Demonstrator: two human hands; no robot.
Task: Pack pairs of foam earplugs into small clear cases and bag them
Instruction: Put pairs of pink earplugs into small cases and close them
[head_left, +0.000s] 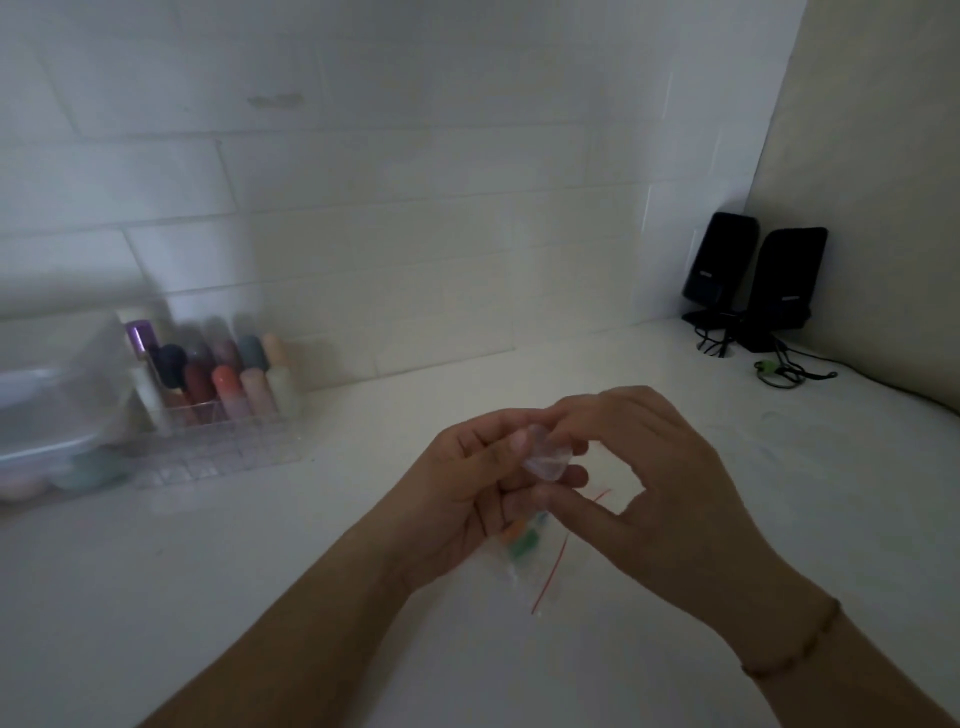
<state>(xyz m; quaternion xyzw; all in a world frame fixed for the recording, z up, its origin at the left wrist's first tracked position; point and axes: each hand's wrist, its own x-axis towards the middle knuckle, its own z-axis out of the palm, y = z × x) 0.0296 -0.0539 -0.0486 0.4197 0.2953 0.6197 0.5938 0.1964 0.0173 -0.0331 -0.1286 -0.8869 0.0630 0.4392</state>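
A small clear case is held between both hands above the white table. My left hand grips it from the left with thumb and fingers. My right hand pinches it from the right, fingers curled over the top. Under the hands lies a small clear bag with a red seal line; green and orange earplugs show through it. The picture is blurred, so I cannot tell whether the case is open or closed.
A clear organiser full of coloured tubes stands at the left by the tiled wall, next to a translucent box. Two black speakers with cables sit in the far right corner.
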